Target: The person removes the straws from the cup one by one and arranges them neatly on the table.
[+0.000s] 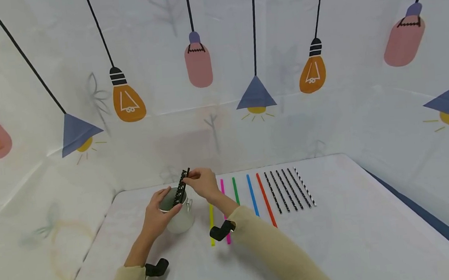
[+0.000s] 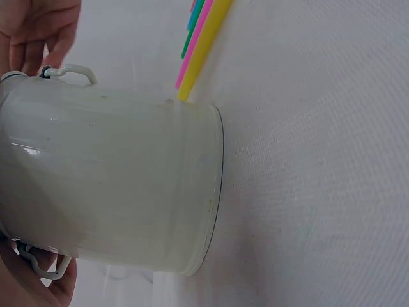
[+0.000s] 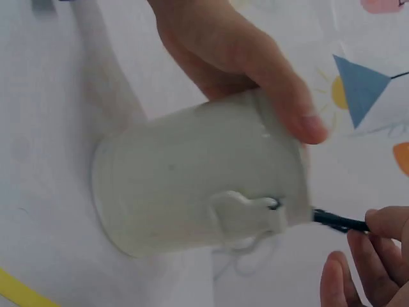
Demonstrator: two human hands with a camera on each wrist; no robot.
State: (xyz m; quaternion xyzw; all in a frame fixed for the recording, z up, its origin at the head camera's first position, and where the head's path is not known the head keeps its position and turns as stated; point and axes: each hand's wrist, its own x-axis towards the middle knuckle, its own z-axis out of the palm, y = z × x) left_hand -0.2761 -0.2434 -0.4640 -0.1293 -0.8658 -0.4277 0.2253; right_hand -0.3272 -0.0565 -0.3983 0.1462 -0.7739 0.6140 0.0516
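A white enamel pot (image 1: 180,220) with a small loop handle on each side stands upright on the table. My left hand (image 1: 157,213) grips it around the rim, thumb on the near side. A bunch of black patterned straws (image 1: 179,188) leans in the mouth of the pot, its upper part sticking out. Over the rim, my right hand (image 1: 203,183) pinches dark straw (image 3: 339,220) between thumb and fingertips. How many straws it holds I cannot tell. The lower ends are hidden inside the pot, which fills much of the left wrist view.
Right of the pot, yellow (image 1: 212,224), pink (image 1: 222,186), green (image 1: 235,189), blue (image 1: 252,195) and red straws (image 1: 266,200) lie in a row. Beyond them lie several black patterned straws (image 1: 289,190) and a black-and-white striped one (image 1: 305,187). A printed cloth (image 1: 228,135) hangs behind.
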